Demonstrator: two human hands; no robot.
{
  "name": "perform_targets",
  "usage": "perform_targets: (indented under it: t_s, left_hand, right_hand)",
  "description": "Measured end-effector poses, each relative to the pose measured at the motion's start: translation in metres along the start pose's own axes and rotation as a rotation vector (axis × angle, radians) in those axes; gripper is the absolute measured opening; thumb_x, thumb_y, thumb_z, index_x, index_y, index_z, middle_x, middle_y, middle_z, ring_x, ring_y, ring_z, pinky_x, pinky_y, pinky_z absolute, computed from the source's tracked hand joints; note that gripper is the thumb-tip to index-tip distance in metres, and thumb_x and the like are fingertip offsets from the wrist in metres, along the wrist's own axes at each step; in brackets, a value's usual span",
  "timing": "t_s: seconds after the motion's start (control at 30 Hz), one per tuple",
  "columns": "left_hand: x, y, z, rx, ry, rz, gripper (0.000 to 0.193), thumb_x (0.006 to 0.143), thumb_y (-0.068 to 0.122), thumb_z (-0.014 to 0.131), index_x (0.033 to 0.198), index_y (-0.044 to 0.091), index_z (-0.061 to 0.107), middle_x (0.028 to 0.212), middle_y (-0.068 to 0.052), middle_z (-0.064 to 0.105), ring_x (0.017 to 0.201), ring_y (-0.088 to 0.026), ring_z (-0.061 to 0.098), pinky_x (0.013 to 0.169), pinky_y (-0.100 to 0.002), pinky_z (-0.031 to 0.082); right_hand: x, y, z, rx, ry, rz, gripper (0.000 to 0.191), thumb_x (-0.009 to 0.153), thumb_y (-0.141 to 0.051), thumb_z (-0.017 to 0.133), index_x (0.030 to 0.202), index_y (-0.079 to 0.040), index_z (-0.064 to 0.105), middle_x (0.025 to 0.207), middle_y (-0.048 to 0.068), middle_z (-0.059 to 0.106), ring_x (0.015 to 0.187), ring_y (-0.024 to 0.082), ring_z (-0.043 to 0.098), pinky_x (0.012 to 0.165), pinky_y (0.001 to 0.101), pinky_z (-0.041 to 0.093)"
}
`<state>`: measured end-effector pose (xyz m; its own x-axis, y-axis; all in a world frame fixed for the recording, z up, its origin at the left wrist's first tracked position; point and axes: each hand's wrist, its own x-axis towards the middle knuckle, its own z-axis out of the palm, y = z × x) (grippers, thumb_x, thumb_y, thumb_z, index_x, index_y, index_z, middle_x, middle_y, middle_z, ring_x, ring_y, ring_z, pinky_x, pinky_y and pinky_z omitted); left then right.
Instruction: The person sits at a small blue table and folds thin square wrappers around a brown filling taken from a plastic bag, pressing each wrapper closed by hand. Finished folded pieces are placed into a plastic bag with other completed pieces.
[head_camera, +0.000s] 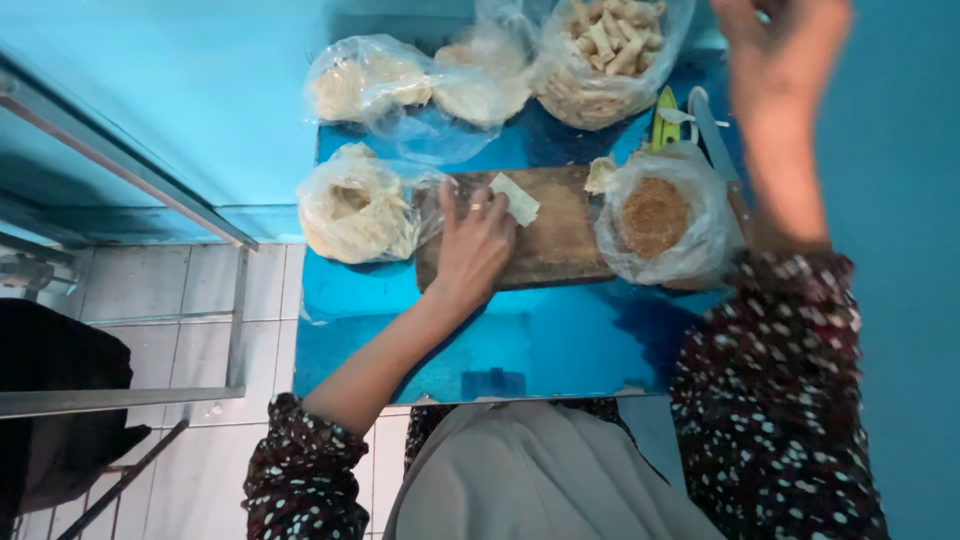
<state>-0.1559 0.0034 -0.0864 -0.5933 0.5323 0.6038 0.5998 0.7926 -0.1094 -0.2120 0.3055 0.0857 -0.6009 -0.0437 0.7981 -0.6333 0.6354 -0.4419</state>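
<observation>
Left hand: our left hand (472, 245) lies flat on the brown wooden cutting board (560, 255), fingers spread, and its fingertips press down one small pale square of dough wrapper (516, 198).
Right hand: our right hand (785, 60) is lifted high at the far right, blurred; we cannot tell if its grip is wide, narrow or holding something.
Wrapper: it lies open and flat near the far edge of the board, not rolled up.
Done so far: we see many little rolled sticks in the clear plastic bag of pale rolls (605, 50) at the far end of the shiny blue desk (540, 340), so we think lots are finished.
Left to do: the clear bag of brown crumbs (655, 215) sits on the right end of the board, and the clear bag of pale dough sheets (355, 212) just left of it looks full, so we think much is left.
</observation>
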Motion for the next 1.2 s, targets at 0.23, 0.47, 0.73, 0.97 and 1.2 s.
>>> perform_targets:
  t_s: [0.23,0.47,0.73,0.97,1.2]
  left_hand:
    - [0.018,-0.004,0.013,0.077,-0.004,0.188,0.015,0.084,0.014,0.061,0.084,0.007,0.074,0.091,-0.009,0.06,0.1,-0.028,0.064,0.121,-0.067,0.022]
    - [0.012,0.006,-0.005,-0.061,0.007,0.099,0.013,0.083,0.014,0.062,0.08,0.007,0.073,0.086,-0.011,0.06,0.089,-0.03,0.065,0.117,-0.068,0.028]
    - [-0.023,0.027,-0.042,-0.129,-0.05,0.141,0.006,0.084,0.009,0.062,0.086,0.005,0.065,0.079,-0.01,0.057,0.082,-0.028,0.064,0.116,-0.064,0.034]
    - [-0.021,0.009,-0.049,-0.512,0.044,-0.033,0.027,0.085,0.0,0.06,0.112,0.001,0.065,0.107,-0.015,0.06,0.091,-0.031,0.063,0.113,-0.056,0.04]
    - [-0.023,-0.005,-0.065,-0.392,-0.084,-0.292,0.042,0.079,0.023,0.076,0.113,0.001,0.068,0.12,-0.022,0.054,0.117,-0.043,0.047,0.1,-0.057,0.036]
  right_hand:
    - [-0.098,-0.053,-0.018,-0.345,-0.733,0.221,0.036,0.083,-0.006,0.073,0.115,-0.011,0.057,0.099,0.012,0.078,0.086,0.032,0.076,0.072,0.0514,0.055]
    - [-0.135,-0.024,-0.008,-0.664,-0.959,0.171,0.053,0.08,-0.024,0.077,0.122,-0.013,0.047,0.077,0.024,0.069,0.075,0.048,0.067,0.066,0.0599,0.049]
    - [-0.136,-0.032,-0.012,-0.602,-0.871,0.133,0.034,0.088,-0.016,0.076,0.113,-0.012,0.053,0.078,0.017,0.073,0.075,0.041,0.07,0.078,0.07,0.04]
    - [-0.106,-0.043,-0.012,0.26,-0.476,0.785,0.04,0.087,0.0,0.08,0.117,-0.009,0.054,0.096,0.011,0.075,0.094,0.015,0.074,0.076,0.0333,0.058]
    - [-0.14,-0.059,0.074,0.659,-0.549,0.865,0.046,0.084,0.001,0.08,0.117,-0.009,0.05,0.097,0.013,0.078,0.091,0.016,0.075,0.079,0.0292,0.059]
